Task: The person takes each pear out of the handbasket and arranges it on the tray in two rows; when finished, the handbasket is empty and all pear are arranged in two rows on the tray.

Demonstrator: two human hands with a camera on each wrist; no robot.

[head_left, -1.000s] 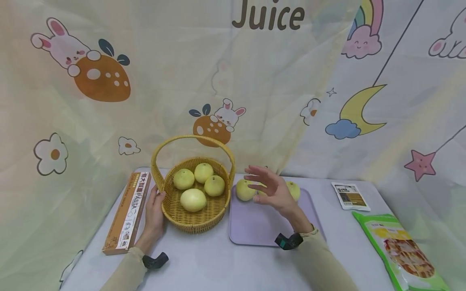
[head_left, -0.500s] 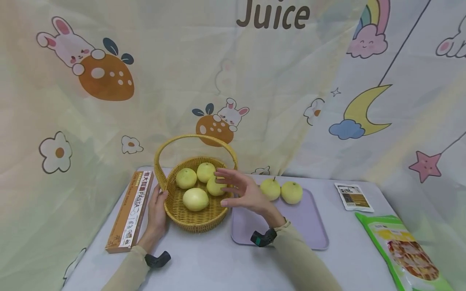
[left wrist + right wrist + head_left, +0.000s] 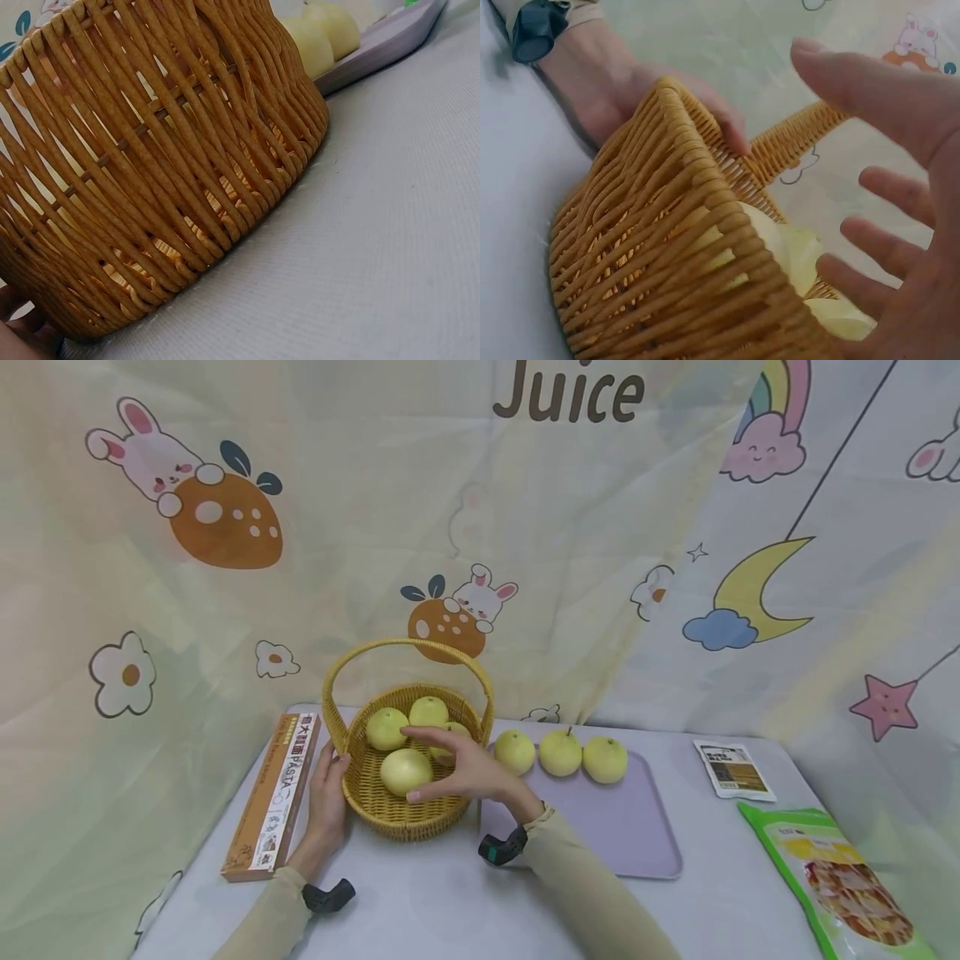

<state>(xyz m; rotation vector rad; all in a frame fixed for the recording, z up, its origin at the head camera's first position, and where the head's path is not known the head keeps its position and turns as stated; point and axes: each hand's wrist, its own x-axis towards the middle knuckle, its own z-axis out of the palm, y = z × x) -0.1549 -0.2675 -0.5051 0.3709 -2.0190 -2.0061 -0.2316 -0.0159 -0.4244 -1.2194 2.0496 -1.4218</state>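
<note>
A yellow wicker basket (image 3: 405, 828) with an arched handle holds several round yellow-green pears, one of them nearest the front (image 3: 407, 772). At the basket's left side my left hand (image 3: 326, 797) grips the wall near the handle's base; its thumb lies by the rim in the right wrist view. My right hand (image 3: 468, 770) hovers over the basket's right part, thumb and fingers spread apart around the front pear. Whether it touches that pear cannot be told. It partly hides a pear (image 3: 454, 735) behind. In the right wrist view its palm faces the basket rim (image 3: 727, 214).
Right of the basket lies a lilac tray (image 3: 600, 831) with three pears (image 3: 560, 753) along its back edge. A long pasta box (image 3: 272, 802) is at the left. A white sachet (image 3: 735, 770) and a green food bag (image 3: 840, 885) lie at the right.
My right hand has moved left from above the tray to over the basket, and the three tray pears show fully again. My left hand stays at the basket's side.
</note>
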